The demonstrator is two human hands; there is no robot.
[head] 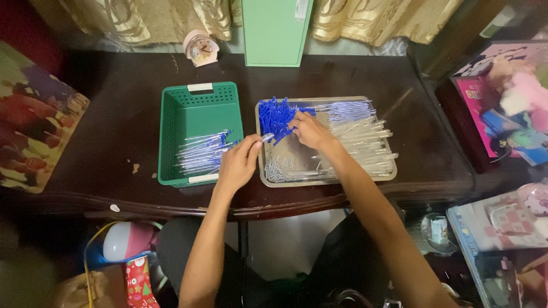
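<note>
A metal tray lies on the dark wooden table. It holds a heap of blue pen caps, clear pen barrels and thin metal parts. My right hand rests on the edge of the blue caps, fingers curled among them. My left hand hovers between the tray and a green plastic basket, pinching a clear pen piece at its fingertips. Several assembled pens with blue caps lie in the basket.
A green box and a small pink clock stand at the table's back edge. A colourful mat lies at left. Toys and boxes crowd the right side. Bags and a pink-and-white ball sit on the floor.
</note>
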